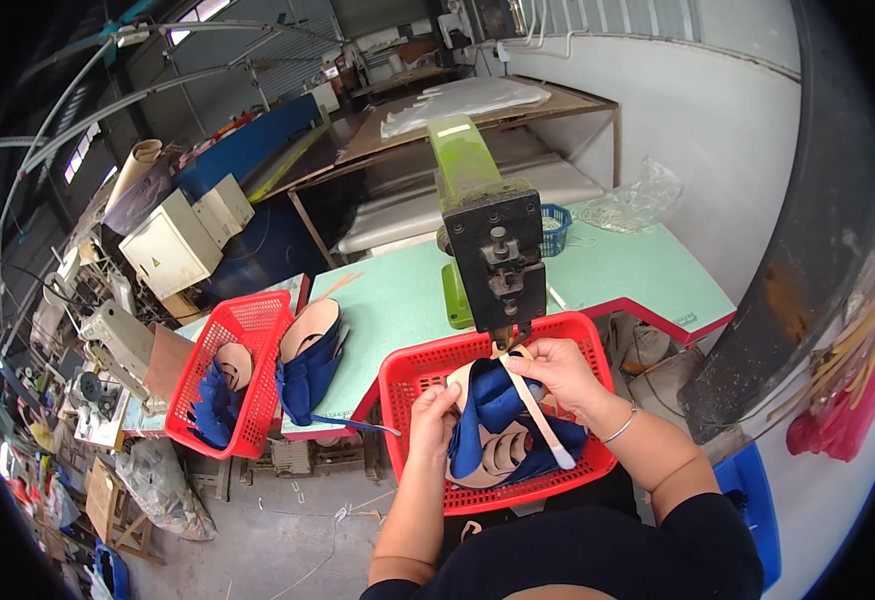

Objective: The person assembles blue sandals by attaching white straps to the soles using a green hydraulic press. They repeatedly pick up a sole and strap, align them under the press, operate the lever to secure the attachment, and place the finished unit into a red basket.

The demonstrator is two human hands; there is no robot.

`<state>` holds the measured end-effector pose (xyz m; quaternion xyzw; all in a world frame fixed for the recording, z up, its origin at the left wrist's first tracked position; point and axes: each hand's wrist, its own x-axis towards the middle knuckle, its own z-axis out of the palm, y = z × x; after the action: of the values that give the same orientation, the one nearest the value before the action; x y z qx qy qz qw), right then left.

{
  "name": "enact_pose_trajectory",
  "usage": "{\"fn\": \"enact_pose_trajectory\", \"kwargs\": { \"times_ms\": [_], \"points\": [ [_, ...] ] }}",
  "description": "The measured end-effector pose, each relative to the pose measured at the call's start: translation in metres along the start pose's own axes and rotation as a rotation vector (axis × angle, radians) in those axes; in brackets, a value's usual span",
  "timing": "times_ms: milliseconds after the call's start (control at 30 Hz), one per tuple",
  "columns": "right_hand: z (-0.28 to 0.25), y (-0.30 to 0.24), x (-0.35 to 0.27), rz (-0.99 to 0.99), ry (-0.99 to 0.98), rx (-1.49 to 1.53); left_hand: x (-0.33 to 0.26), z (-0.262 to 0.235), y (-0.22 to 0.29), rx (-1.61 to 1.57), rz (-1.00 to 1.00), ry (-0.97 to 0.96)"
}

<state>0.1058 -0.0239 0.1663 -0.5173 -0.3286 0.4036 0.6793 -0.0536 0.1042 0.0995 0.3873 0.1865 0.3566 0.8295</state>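
Under the black head of a green press machine (497, 240), both my hands hold a blue fabric shoe upper (494, 395) with beige lining. My left hand (435, 420) pinches its left edge between thumb and fingers. At the right, my right hand (560, 372) grips a narrow beige strap (542, 420) close to the machine's tip; the strap's pale end hangs down. Whether the tip touches the strap is hard to make out. Beneath my hands, a red plastic basket (393, 385) holds more blue and beige pieces (502, 455).
A second red basket (253, 430) with blue pieces stands at the left. Beside it, stacked blue pieces (309, 365) lie on the green tabletop (647, 270). Behind the machine sit a small blue basket (555, 230) and a clear bag (627, 205). A dark post (767, 290) rises at the right.
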Motion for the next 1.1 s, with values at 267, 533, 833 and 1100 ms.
{"fn": "enact_pose_trajectory", "kwargs": {
  "times_ms": [267, 533, 833, 1100],
  "points": [
    [-0.001, -0.004, 0.007, -0.067, 0.021, -0.127, -0.009, -0.009, -0.033, 0.010, -0.062, -0.019],
    [-0.004, -0.005, 0.013, -0.137, 0.033, -0.279, 0.008, 0.038, 0.023, 0.875, 0.158, -0.490],
    [-0.056, 0.018, 0.015, 0.085, -0.216, 0.021, 0.016, 0.045, 0.003, 0.621, 0.173, -0.317],
    [-0.073, 0.040, -0.008, 0.156, -0.392, 0.218, 0.018, 0.039, -0.003, 0.577, 0.199, -0.303]
  ]
}}
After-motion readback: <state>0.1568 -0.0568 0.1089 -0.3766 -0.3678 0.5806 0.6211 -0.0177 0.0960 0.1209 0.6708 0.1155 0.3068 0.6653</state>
